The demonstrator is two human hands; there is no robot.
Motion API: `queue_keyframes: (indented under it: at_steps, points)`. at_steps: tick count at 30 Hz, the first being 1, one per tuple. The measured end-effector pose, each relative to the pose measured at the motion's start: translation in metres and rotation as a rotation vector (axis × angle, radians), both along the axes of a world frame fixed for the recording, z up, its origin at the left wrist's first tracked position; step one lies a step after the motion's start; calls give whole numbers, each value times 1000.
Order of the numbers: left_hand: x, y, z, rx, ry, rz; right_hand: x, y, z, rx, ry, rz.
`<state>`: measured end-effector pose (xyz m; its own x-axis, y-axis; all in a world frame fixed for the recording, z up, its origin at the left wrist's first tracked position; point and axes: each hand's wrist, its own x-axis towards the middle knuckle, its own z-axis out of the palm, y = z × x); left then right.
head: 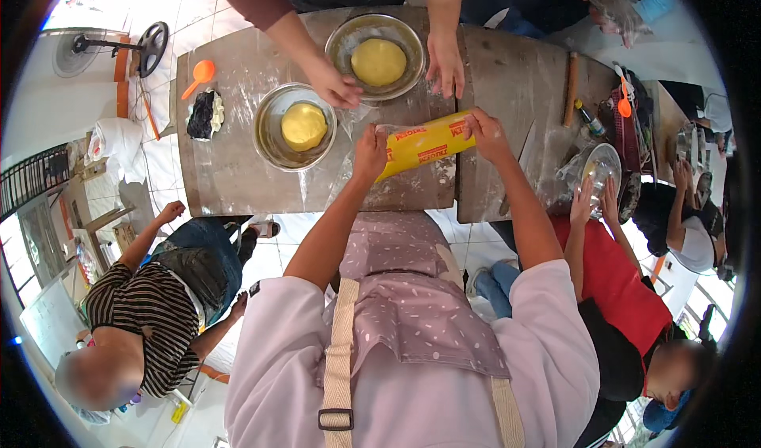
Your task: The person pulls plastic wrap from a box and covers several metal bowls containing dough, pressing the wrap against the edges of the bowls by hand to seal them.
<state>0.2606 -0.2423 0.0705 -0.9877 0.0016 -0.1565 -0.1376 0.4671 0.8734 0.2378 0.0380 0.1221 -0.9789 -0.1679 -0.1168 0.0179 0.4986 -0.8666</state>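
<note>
A yellow roll of cling film (425,145) with red print is held over the wooden table, tilted up to the right. My left hand (371,154) grips its left end, and my right hand (489,134) grips the right end. Clear film seems to trail from it near my left hand. Beyond my left hand stands a steel bowl (260,128) with a ball of yellow dough (304,127). A larger steel bowl (418,71) behind the roll holds another round of yellow dough (379,62).
Across the wooden table (238,192), a co-worker's hands (336,85) flank the larger bowl. An orange scoop (202,73) lies far left; a rolling pin (571,88) and bottle (588,117) lie right. At right a person's hands (582,195) touch a bowl (612,157). A gap splits the tabletop.
</note>
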Motion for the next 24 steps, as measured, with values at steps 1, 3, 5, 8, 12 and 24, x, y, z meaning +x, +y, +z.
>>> queue_keyframes:
  at_steps: [1,3,5,8,12,24]
  points:
    - [-1,-2,1,-1,-1,1,3,-3,4,-1,-1,1]
    - [-5,-10,6,236,-251,59,10,-10,16,1,-119,-123]
    - [-13,-20,15,329,-266,63,7,-21,17,50,-63,-163]
    - [-28,-34,31,362,-186,-17,-5,-35,16,97,158,-229]
    - [-40,-52,47,369,-103,-29,-16,-50,26,135,341,-339]
    - [-123,-80,86,26,203,247,-98,-63,66,319,679,-399]
